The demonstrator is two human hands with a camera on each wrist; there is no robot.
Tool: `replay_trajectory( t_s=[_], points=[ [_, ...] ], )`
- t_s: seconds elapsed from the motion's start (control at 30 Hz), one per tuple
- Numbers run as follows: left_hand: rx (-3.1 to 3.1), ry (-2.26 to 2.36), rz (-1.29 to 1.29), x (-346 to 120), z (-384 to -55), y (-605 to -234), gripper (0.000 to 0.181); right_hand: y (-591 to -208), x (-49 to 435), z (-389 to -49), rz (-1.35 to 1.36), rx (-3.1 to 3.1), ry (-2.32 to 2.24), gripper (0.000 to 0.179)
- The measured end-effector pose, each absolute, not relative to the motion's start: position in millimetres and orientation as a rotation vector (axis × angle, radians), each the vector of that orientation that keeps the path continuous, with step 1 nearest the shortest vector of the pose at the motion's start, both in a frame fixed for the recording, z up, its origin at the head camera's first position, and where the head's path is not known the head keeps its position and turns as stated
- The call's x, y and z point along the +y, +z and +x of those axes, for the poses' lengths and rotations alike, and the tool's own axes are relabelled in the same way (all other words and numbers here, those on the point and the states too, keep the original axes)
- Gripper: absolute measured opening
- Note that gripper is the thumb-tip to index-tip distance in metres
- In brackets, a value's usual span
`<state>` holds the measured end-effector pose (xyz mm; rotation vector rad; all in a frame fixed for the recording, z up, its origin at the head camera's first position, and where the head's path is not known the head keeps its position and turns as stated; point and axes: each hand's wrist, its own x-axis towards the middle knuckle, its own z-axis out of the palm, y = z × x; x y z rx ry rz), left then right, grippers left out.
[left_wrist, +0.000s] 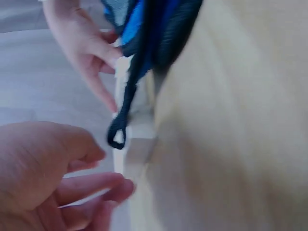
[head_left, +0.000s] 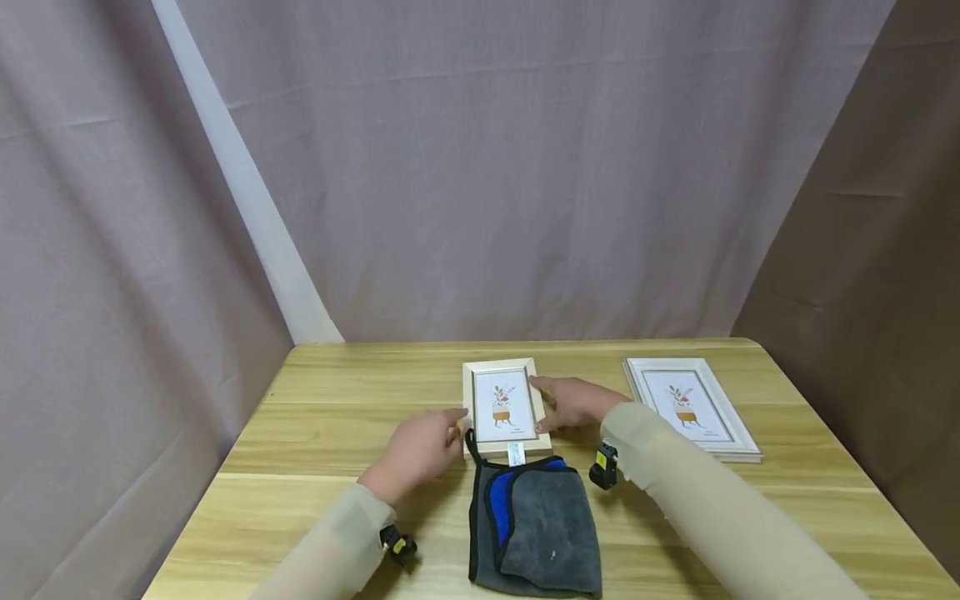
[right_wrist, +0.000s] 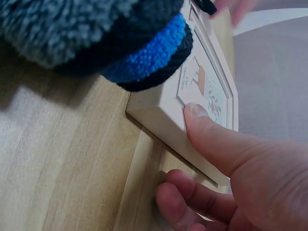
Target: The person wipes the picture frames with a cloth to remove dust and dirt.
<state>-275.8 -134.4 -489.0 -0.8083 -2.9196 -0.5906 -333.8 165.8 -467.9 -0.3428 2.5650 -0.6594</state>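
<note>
A cream picture frame (head_left: 468, 392) with a vase-of-flowers print lies face up on the wooden table. My right hand (head_left: 573, 402) is at its right side; in the right wrist view the thumb (right_wrist: 207, 127) rests on the frame's border while curled fingers (right_wrist: 180, 202) sit beside its edge, just over the table. My left hand (head_left: 422, 450), loosely bent, is at the frame's left edge with the index fingertip at the border; whether it touches is unclear. Close in front lies a folded grey cloth (head_left: 551, 525) with blue lining, black trim and a hanging loop (left_wrist: 117, 134), overlapping the frame's near edge.
A white picture frame (head_left: 750, 450) with a similar print lies to the right, beyond my right forearm. A small label (head_left: 516, 454) sticks out at the cloth's far edge. Grey curtains (head_left: 525, 167) hang behind the wooden table (head_left: 360, 375).
</note>
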Motion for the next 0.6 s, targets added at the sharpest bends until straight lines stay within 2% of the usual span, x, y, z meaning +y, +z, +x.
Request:
replay_trajectory(
  t_s=[0.1,0.23,0.4,0.6],
  points=[
    [-2.803,-0.524,-0.829,-128,-269,-477,0.03,-468,166,-333,-0.355,2.572,-0.649,0.102],
    [-2.672,-0.466,-1.018,-105,-250,-463,0.018,-468,170,-333,-0.361,2.585,-0.613,0.102],
    [-2.65,-0.37,-1.212,-74,-220,-459,0.023,-467,172,-331,-0.332,2.576,-0.619,0.103],
    [-2.659,-0.265,-1.362,-52,-193,-460,0.041,-467,169,-332,-0.33,2.588,-0.611,0.103]
  ],
)
